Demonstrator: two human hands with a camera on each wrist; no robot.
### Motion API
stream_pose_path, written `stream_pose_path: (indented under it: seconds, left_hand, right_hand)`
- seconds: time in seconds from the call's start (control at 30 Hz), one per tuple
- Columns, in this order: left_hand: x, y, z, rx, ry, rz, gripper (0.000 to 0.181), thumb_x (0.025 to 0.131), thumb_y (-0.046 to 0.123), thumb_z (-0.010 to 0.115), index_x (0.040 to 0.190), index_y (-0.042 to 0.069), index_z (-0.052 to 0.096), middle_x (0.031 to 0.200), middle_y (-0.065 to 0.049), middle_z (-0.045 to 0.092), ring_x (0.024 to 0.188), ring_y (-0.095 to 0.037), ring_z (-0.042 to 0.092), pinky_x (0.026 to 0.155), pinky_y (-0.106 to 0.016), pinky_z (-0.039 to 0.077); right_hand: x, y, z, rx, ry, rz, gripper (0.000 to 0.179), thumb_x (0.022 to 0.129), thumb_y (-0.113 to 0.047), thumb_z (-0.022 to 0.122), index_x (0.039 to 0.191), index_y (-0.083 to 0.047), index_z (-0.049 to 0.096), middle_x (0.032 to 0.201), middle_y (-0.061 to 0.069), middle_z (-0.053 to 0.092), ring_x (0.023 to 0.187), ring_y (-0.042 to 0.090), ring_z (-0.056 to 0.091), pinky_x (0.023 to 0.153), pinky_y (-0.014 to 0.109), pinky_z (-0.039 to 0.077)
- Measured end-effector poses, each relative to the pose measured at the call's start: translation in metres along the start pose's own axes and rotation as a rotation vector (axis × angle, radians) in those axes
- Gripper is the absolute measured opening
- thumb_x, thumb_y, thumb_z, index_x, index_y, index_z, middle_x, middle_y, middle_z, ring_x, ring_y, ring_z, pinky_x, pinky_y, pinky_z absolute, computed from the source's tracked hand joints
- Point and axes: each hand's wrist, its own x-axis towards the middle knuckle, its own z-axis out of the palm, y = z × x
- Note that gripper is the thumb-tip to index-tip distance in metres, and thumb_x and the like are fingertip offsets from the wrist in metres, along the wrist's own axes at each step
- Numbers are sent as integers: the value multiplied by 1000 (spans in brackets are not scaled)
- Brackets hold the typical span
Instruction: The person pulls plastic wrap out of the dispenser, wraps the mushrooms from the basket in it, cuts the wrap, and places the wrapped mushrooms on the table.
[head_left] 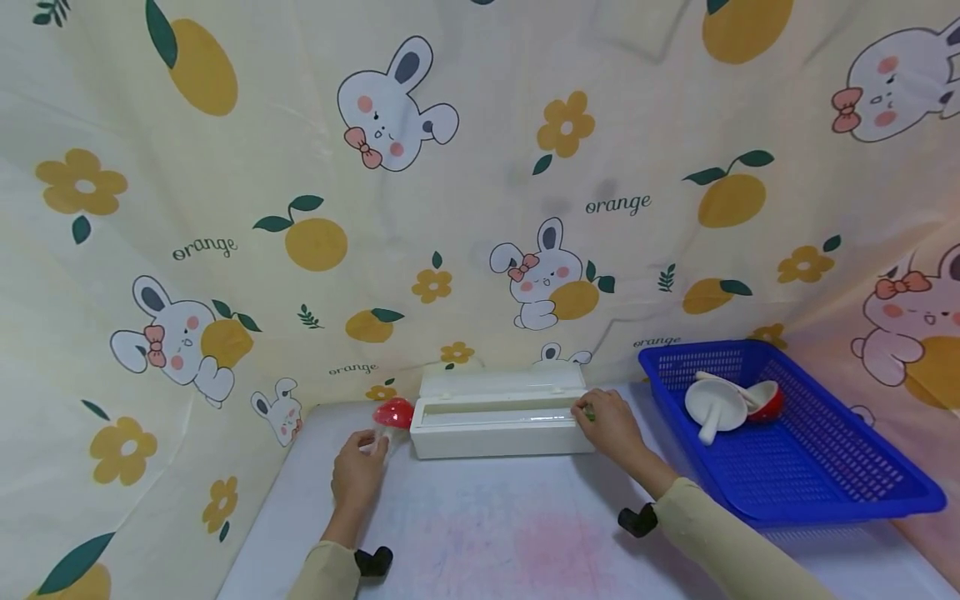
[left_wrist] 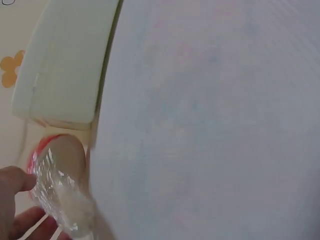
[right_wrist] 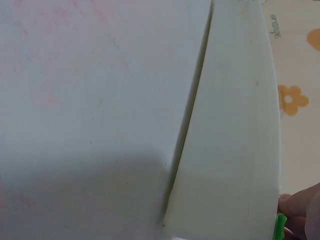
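Note:
My left hand (head_left: 358, 473) holds a red-and-white rounded piece (head_left: 393, 412) at the left end of a long white box. In the left wrist view, crinkled clear film (left_wrist: 62, 200) covers its pale oval face, with thumb and fingers to either side of the film. The white box (head_left: 502, 440) looks like a cling film dispenser; its lid (head_left: 502, 383) stands raised behind. At the box's right end, my right hand (head_left: 611, 423) pinches a small green tab (right_wrist: 280, 227), which shows at the box's edge in the right wrist view.
A blue perforated basket (head_left: 825, 467) stands on the right of the white table (head_left: 480, 525). White spoon-like pieces (head_left: 716, 408) lie in it, one beside a red-and-white bowl shape (head_left: 768, 402). A printed cloth (head_left: 480, 183) hangs behind the table.

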Motion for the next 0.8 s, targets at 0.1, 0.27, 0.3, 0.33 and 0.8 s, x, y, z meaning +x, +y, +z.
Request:
stream_pose_path:
  seconds: [0.1, 0.27, 0.3, 0.33, 0.8]
  left_hand:
    - [0, 3, 0, 27, 52, 48, 45, 104, 29, 68, 139, 2, 62, 141, -25, 61, 124, -45, 57, 98, -59, 50]
    - [4, 11, 2, 52, 85, 145, 44, 105, 23, 68, 142, 2, 60, 144, -25, 56, 130, -45, 51, 107, -60, 45]
    - [3, 13, 2, 51, 88, 167, 43, 104, 22, 70, 140, 1, 60, 144, -25, 56, 130, -45, 51, 107, -61, 44]
    - [4, 15, 3, 55, 94, 197, 41, 104, 22, 70, 139, 1, 62, 143, -25, 57, 130, -45, 51, 108, -61, 44]
    - [-1, 55, 30, -44, -49, 574, 20, 99, 8, 78, 119, 10, 79, 125, -12, 70, 126, -36, 61, 111, -55, 49]
  right_hand:
    - [-1, -1, 0, 17, 15, 14, 11, 99, -14, 77, 101, -3, 79, 104, 14, 76, 107, 40, 63, 92, 57, 50]
    - [0, -2, 0, 29, 25, 21, 11, 100, -13, 75, 104, -3, 78, 105, 13, 76, 107, 39, 63, 92, 56, 49]
    - [1, -1, 1, 31, 32, 15, 11, 100, -13, 76, 103, -3, 78, 105, 13, 76, 106, 38, 63, 91, 56, 49]
    - [2, -1, 1, 35, 37, 14, 10, 100, -13, 76, 103, -4, 78, 104, 12, 76, 105, 38, 63, 91, 55, 49]
    - [17, 5, 8, 200, 22, -18, 6, 103, -4, 70, 99, 0, 72, 84, 7, 66, 76, 19, 55, 68, 34, 48]
